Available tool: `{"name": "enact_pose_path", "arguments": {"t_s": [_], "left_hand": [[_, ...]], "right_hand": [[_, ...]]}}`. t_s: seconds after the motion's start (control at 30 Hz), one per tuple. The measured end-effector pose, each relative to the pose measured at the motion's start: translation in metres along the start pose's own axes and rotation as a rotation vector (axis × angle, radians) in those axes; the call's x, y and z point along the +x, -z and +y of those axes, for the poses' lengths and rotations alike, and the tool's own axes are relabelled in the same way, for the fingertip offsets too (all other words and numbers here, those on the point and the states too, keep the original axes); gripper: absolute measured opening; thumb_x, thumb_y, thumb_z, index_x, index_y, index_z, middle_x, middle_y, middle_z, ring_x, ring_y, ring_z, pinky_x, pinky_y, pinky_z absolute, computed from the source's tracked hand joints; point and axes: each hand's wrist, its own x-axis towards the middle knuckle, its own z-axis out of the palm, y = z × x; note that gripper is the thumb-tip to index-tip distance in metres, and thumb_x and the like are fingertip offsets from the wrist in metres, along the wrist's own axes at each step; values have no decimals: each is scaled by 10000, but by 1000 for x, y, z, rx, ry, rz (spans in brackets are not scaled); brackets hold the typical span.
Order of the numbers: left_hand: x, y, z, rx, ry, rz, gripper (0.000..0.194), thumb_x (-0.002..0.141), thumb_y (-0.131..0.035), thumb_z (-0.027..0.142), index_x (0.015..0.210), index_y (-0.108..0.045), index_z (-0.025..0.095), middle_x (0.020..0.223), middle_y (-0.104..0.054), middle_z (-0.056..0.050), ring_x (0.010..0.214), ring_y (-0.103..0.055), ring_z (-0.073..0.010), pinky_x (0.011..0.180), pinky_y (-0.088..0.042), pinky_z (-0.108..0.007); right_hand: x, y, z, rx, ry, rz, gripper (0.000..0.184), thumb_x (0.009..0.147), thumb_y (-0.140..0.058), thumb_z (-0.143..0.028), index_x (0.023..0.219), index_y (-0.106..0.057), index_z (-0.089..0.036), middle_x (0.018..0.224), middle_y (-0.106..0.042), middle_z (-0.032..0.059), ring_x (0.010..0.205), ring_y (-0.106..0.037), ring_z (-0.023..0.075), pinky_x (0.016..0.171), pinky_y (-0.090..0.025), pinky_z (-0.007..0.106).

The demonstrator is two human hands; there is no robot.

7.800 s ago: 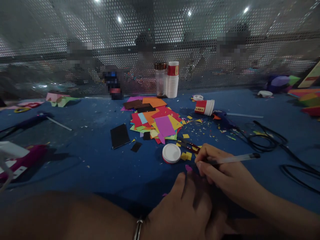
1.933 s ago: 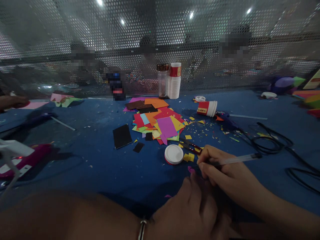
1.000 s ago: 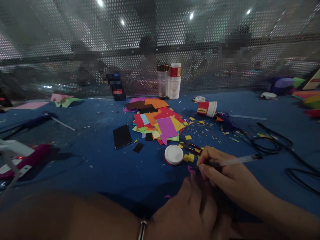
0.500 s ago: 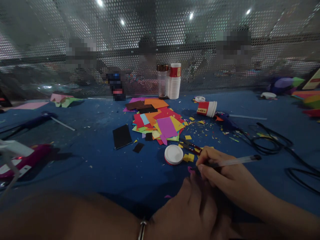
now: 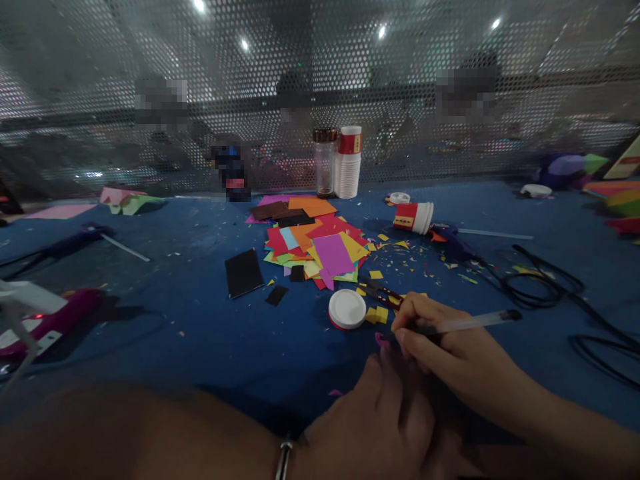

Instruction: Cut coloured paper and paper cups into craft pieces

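My right hand is closed around a pen with a clear barrel and a black cap end. The pen slants down to the left, its tip hidden by my fingers. Below it, my left hand is closed over a small purple paper piece, whose edge shows beyond the fingertips. Another purple scrap lies left of that hand. Just past my fingers are scissors, small yellow paper squares and a low round white-topped piece with a red side.
A pile of coloured paper covers mid-table. Behind it stand a clear bottle and stacked paper cups. A tipped cup lies by a glue gun with looping black cable. Another glue gun lies left.
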Motion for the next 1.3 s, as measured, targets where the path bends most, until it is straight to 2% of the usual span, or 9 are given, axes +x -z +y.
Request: {"name": "enact_pose_path", "arguments": {"t_s": [0.1,0.3,0.5,0.73,0.97,1.2,1.3], "left_hand": [[0,1,0,1,-1,11,402,985,-407,286,1314,-576,128,1133,-715,-143,1012,-688,-284,878,-496,-405],[1,1,2,7,-34,-51,412,989,-404,291,1335,-553,123,1190,-684,-185,1029,-678,-296,877,-492,-423],[0,0,0,9,-20,-5,422,986,-402,298,1336,-557,120,1156,-698,-159,1030,-674,-291,888,-486,-414],[2,3,-2,15,-46,-61,415,984,-405,293,1334,-551,124,1191,-682,-183,1029,-673,-288,879,-487,-419],[3,2,-1,-2,-4,-7,407,986,-395,287,1313,-576,126,1133,-715,-140,1003,-691,-281,862,-507,-398],[2,2,-1,8,-10,-7,405,990,-412,286,1332,-557,123,1146,-710,-154,1015,-689,-276,864,-512,-398],[3,2,-1,4,16,24,396,985,-418,290,1303,-585,124,1118,-724,-126,1008,-693,-277,869,-513,-387]], "right_hand": [[1,0,0,9,10,3,127,859,-475,-206,755,-547,-226,668,-578,-24,546,-517,128,520,-409,260],[0,0,0,36,4,9,123,845,-478,-209,744,-547,-226,625,-556,-26,529,-513,132,499,-393,255],[-1,1,0,2,8,0,135,859,-464,-198,751,-540,-227,657,-572,-22,559,-524,132,527,-406,260],[1,0,0,10,8,-4,133,861,-476,-230,746,-542,-228,648,-571,-24,559,-523,135,521,-407,260],[0,0,2,13,27,4,133,853,-473,-203,746,-549,-228,697,-602,-10,639,-558,150,569,-435,263],[2,0,1,12,12,-14,125,853,-472,-209,754,-548,-224,693,-594,-10,610,-543,144,555,-430,267],[1,0,0,12,12,-9,126,844,-465,-201,745,-538,-225,699,-601,-5,633,-552,150,569,-434,269]]}}
